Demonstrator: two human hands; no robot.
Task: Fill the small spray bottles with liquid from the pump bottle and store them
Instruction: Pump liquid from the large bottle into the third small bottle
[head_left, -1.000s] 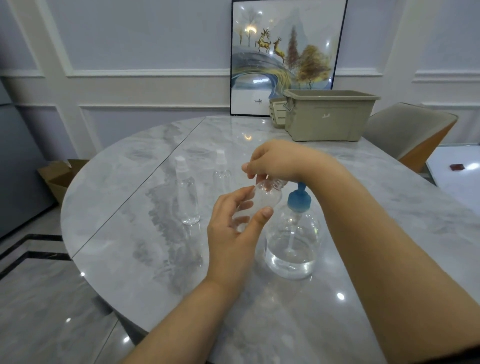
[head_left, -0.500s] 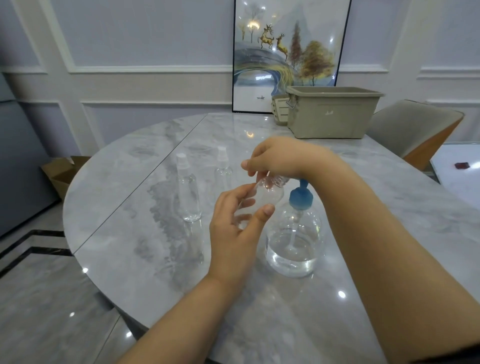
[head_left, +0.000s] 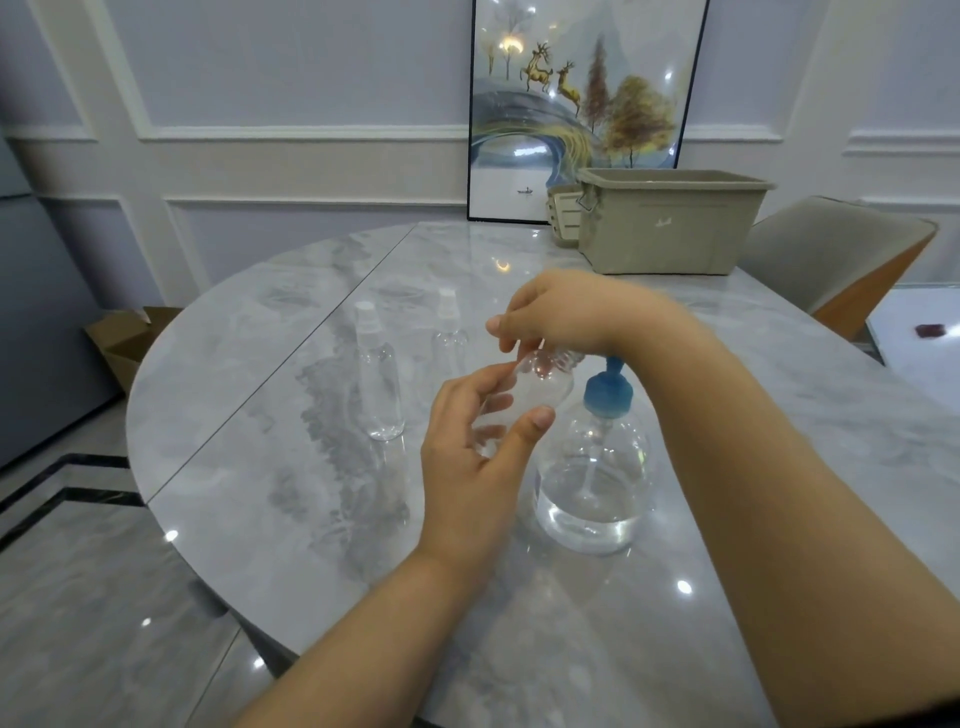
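Clear plastic makes the held spray bottle (head_left: 540, 382) hard to read: its lower body nearly vanishes against the left hand (head_left: 475, 457) and the marble table (head_left: 260, 415), only glints marking the outline. Its top is covered by the right hand (head_left: 558, 317), so whether a cap or sprayer sits there can't be told. Right hand is also motion-blurred, esp. along the wrist.

Bottle's long axis is tilted, neck end up and away toward the right hand, base down toward the person w/ the left palm behind it. Left thumb and fingers curl round the body, holding it above the table, just left of the pump bottle (head_left: 595, 467). Right fingers are bunched narrow, pinching at the neck end.

Pump bottle stands upright on the table, clear, round-bodied, blue pump head, liquid filling roughly the lower third, dip tube visible inside. Its spout is partly hidden behind the right wrist.

Two more small spray bottles stand upright beyond the hands, well apart from each other: near one (head_left: 378, 384) at left w/ white-ish cap, far one (head_left: 449, 332) partly faint against the marble.

Beige bin (head_left: 670, 228) sits at the table's far edge, a framed deer picture (head_left: 582, 104) leaning behind it. Chair (head_left: 841, 260) at right, cut off by the frame edge.
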